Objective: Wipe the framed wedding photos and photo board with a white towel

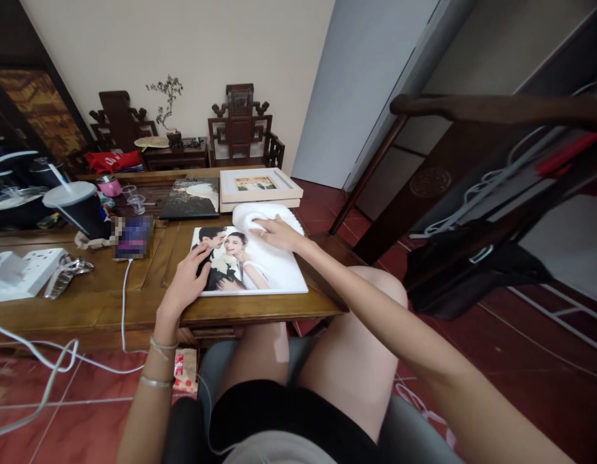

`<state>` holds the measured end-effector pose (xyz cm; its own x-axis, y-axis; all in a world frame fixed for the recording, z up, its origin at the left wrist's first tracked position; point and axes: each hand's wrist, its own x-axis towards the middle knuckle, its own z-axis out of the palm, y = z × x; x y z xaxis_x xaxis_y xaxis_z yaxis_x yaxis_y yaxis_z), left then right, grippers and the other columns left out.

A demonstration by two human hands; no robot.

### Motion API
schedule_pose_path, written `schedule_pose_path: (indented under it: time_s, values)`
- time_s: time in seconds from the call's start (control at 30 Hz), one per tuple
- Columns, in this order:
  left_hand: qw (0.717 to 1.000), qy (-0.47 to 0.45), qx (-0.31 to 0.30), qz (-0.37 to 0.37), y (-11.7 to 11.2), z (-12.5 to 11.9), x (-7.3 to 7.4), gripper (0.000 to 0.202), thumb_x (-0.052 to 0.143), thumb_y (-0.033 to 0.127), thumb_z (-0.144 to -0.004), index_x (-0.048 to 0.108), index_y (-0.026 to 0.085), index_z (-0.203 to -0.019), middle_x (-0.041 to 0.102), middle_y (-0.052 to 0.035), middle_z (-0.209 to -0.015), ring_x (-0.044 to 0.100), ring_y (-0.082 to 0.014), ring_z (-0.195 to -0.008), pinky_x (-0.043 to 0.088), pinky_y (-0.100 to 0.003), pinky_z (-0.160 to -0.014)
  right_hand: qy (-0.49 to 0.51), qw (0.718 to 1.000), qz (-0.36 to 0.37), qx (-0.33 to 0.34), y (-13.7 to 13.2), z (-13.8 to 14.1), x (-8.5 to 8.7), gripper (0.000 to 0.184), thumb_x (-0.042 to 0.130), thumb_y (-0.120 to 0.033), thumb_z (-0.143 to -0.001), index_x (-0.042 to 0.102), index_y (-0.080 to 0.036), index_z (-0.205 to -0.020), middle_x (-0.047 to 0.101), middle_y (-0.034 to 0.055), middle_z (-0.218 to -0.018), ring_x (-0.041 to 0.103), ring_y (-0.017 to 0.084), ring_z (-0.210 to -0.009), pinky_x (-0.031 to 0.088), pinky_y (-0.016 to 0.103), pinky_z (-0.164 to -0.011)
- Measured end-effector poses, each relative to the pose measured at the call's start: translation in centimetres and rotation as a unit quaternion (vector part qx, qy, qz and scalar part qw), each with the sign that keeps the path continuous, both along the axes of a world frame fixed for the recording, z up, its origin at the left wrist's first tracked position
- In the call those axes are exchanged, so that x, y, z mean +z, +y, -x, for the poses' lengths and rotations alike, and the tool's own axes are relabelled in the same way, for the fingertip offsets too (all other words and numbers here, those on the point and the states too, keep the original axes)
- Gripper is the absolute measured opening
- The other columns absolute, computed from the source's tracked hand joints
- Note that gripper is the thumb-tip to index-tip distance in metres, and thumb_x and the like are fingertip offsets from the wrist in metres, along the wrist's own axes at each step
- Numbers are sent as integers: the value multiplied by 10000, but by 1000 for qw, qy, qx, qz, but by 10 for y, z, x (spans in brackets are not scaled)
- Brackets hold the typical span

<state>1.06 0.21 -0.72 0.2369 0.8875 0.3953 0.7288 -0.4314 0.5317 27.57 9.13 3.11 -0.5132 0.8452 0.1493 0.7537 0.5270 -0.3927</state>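
A photo panel (274, 274) with a picture of a couple lies flat at the table's front edge. My left hand (188, 276) rests on its left side, fingers stretched out and holding nothing. Over the panel's far right corner, my right hand (279, 233) presses on a bunched white cloth (247, 212), its fingers sunk into the folds. The cloth covers part of the panel's far edge. Just behind the cloth sit stacked pale frames (228, 193), the top one showing a small picture. A dark picture panel (182, 200) lies to their left.
On the wooden table (105, 299) to the left are a lidded cup (80, 209) with a straw, a phone (134, 237) on a white cable (124, 296), and a power strip (40, 274). A dark wooden chair (462, 111) stands at the right.
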Motion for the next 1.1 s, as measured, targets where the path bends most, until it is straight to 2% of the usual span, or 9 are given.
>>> schedule_pose_path:
  time_s: [0.17, 0.33, 0.4, 0.5, 0.63, 0.73, 0.83, 0.97, 1.1]
  values:
    - [1000, 2, 2, 14, -2, -1, 0, 489, 392, 354, -990, 523, 173, -1425, 449, -115, -1560, 351, -250, -1485, 280, -487, -1227, -72, 996, -31, 49, -51, -3, -1, 417, 431, -165, -957, 605, -134, -1334, 508, 191, -1496, 191, 370, -1519, 159, 726, -1140]
    - [999, 11, 13, 35, -1, -2, -1, 534, 389, 361, -989, 474, 136, -1466, 412, -145, -1578, 346, -261, -1486, 274, -490, -1227, -46, 990, -16, 134, -140, -2, 7, 335, 451, -116, -924, 698, -171, -1143, 442, 147, -1559, 157, 389, -1522, 189, 739, -1139]
    - [999, 13, 11, 36, 0, -1, -2, 532, 390, 367, -988, 483, 138, -1459, 414, -146, -1576, 349, -266, -1484, 279, -505, -1222, -31, 986, 1, 164, -156, -5, 11, 319, 449, -118, -932, 692, -184, -1128, 531, 138, -1491, 179, 346, -1524, 188, 698, -1170]
    - [999, 16, 7, 34, 1, 0, -4, 530, 400, 373, -984, 487, 151, -1458, 414, -144, -1577, 352, -270, -1483, 279, -520, -1218, -1, 986, 19, 165, -143, -11, 11, 292, 439, -199, -979, 679, -207, -1144, 687, 97, -1290, 313, 285, -1490, 151, 604, -1225]
    - [999, 16, 10, 27, 2, 2, -6, 519, 410, 375, -981, 508, 158, -1442, 434, -140, -1566, 365, -264, -1477, 267, -488, -1228, 4, 997, 14, 79, -76, -13, 6, 344, 416, -276, -994, 645, -215, -1244, 665, 81, -1341, 544, 318, -1319, 157, 622, -1208]
    - [999, 16, 16, 25, 3, 2, -8, 509, 409, 374, -983, 513, 165, -1436, 435, -139, -1565, 360, -268, -1479, 268, -495, -1226, -2, 1000, -4, 31, -27, -10, 4, 370, 383, -299, -1012, 624, -202, -1276, 651, 92, -1362, 574, 330, -1272, 186, 647, -1173]
    - [999, 14, 18, 27, 4, 2, -9, 507, 414, 372, -983, 509, 174, -1440, 423, -135, -1574, 354, -272, -1482, 272, -504, -1222, -22, 1000, -19, 13, -3, -4, 4, 376, 360, -280, -1027, 614, -168, -1280, 642, 129, -1362, 562, 337, -1282, 236, 653, -1135]
    - [1000, 16, 14, 24, 3, 2, -7, 515, 414, 371, -983, 503, 164, -1446, 424, -135, -1573, 364, -258, -1478, 260, -482, -1232, -67, 997, -42, 26, -23, -1, 0, 391, 381, -226, -1015, 584, -123, -1333, 598, 190, -1399, 339, 370, -1463, 227, 681, -1126]
    - [999, 22, 4, 29, 0, 0, -2, 523, 413, 376, -982, 522, 131, -1430, 441, -147, -1559, 374, -257, -1472, 266, -465, -1234, -68, 993, -40, 87, -89, -9, 0, 366, 417, -151, -971, 655, -149, -1248, 604, 180, -1392, 236, 375, -1506, 186, 703, -1150]
